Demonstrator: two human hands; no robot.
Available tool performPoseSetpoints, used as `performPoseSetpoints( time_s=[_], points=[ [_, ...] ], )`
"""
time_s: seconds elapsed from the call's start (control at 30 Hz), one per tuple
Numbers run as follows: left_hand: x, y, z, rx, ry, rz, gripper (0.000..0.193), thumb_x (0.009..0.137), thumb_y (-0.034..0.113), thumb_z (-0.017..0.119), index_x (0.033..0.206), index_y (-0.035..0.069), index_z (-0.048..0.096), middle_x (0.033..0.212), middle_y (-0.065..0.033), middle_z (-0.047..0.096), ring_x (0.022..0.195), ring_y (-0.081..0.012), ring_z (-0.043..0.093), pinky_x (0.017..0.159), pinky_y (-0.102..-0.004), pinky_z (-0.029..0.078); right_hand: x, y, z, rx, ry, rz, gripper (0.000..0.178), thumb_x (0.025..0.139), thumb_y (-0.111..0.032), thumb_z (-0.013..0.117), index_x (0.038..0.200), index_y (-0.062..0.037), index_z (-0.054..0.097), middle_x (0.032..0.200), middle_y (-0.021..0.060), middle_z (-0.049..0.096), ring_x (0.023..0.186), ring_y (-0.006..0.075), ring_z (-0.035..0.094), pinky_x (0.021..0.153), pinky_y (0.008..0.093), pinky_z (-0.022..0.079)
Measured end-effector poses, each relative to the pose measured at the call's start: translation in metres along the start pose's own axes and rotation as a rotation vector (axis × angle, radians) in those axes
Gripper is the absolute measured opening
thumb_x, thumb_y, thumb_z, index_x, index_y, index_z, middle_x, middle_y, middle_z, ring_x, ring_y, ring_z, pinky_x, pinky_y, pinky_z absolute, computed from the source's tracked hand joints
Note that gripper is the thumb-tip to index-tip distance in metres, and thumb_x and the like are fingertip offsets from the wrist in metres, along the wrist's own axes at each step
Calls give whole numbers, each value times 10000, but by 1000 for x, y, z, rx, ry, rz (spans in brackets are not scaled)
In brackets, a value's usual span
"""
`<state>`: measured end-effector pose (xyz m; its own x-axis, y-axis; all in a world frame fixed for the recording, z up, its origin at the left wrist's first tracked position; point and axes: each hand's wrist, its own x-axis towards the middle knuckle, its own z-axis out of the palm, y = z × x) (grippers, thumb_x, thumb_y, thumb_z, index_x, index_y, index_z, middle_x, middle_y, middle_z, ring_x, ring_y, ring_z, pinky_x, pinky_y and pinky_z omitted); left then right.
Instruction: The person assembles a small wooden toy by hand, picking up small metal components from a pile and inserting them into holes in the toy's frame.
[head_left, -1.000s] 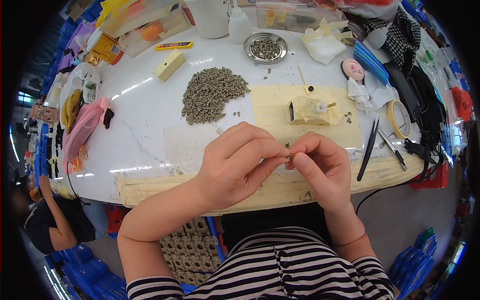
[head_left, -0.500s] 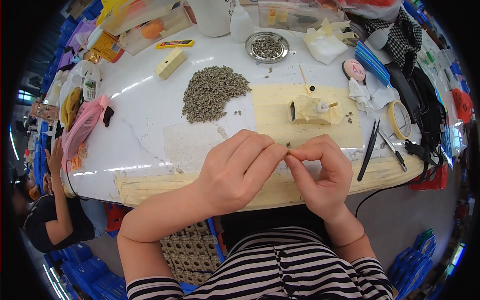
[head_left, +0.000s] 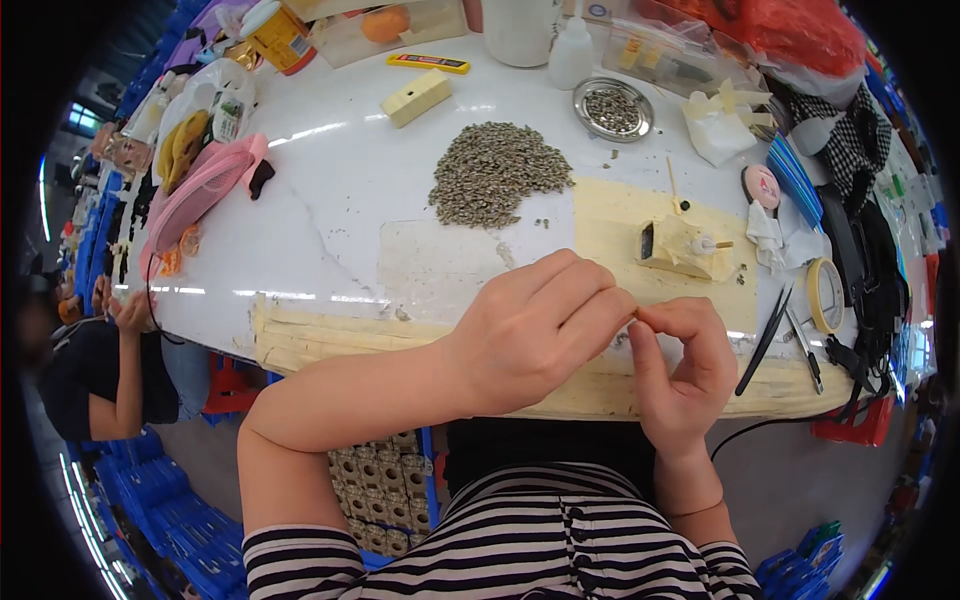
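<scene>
My left hand (head_left: 545, 335) and right hand (head_left: 688, 362) meet fingertip to fingertip, right of the frame's centre
My right thumb and forefinger are drawn together, apparently on a tiny piece (head_left: 635, 319) there, though skin covers nearly all of it; my left thumb is hidden behind the hand, so I cannot tell how tightly that side grips; the heap of small metal pieces (head_left: 500, 175) lies in the upper middle, well apart from my hands, and the tall white container (head_left: 518, 35) is cut off by the frame's top edge
</scene>
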<state>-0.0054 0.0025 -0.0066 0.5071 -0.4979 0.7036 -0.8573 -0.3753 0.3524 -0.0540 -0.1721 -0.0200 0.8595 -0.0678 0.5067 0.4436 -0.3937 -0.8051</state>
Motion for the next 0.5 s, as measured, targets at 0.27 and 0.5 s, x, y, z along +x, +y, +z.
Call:
performPoseSetpoints(
  time_s=[0.27, 0.5],
  points=[
    [-4, -2, 0, -37, 19, 75, 280, 679, 32, 769, 938, -15, 674, 844, -89, 610, 700, -230, 621, 568, -308, 523, -7, 2, -7, 282, -61, 252, 82, 894, 55, 654, 960, 25, 615, 953, 72, 603, 854, 121, 557, 797, 239, 458],
    [-5, -1, 3, -52, 42, 59, 272, 682, 32, 770, 934, -10, 677, 843, -82, 610, 701, -224, 620, 571, -307, 523, -6, 2, -8, 297, -72, 264, 61, 914, 39, 634, 963, 25, 601, 956, 65, 592, 854, 117, 546, 789, 237, 454]
  ],
)
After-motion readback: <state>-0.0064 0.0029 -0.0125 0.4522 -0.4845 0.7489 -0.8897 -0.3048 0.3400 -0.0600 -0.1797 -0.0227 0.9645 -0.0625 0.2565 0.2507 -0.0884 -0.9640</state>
